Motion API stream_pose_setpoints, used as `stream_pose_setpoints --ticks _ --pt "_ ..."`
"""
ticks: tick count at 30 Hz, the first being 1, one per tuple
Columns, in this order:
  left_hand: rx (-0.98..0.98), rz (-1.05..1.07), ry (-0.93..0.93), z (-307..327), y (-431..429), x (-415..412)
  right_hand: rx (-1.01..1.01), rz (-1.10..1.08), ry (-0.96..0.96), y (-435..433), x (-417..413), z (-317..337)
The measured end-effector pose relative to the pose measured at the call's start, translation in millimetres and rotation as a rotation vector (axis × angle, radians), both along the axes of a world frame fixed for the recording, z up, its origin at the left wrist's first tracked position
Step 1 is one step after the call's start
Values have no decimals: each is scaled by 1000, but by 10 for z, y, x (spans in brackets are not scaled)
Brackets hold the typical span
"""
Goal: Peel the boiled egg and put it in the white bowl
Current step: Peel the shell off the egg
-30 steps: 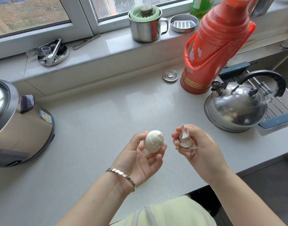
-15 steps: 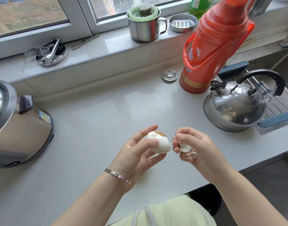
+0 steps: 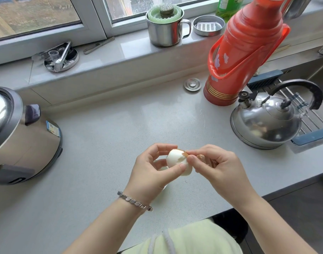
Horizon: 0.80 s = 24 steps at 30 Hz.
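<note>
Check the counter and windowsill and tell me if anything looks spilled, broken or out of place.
Nothing looks spilled or broken. The one oddity: the task's white bowl is not in view. The left hand holds the mostly peeled egg over the counter, and the right hand pinches shell at its top, peeled bits kept in its palm.

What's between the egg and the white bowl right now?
Cannot say: no white bowl is in view. The egg is held in the left hand while the right hand picks at the remaining shell.

Silver link bracelet (image 3: pixel 135 201); pale green top (image 3: pixel 190 239).
</note>
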<state>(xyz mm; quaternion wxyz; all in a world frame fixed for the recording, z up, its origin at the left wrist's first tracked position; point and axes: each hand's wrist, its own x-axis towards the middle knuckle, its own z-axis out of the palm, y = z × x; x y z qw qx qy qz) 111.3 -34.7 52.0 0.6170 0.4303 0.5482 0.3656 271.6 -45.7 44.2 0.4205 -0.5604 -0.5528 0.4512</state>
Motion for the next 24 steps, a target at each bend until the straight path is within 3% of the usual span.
stream_pose_setpoints --ticks 3,8,11,18,24 --pt "-9 -20 -8 13 -1 16 7 -54 38 -4 -24 2" --pt "-98 -41 -237 22 14 1 -279 -118 433 36 -20 50" --pt "-118 -36 -301 40 24 13 -321 -104 534 47 32 41" --pt "-65 20 -228 28 34 38 -291 -6 439 33 3 51" --pt "16 23 -92 27 2 61 -280 -56 304 40 -23 53"
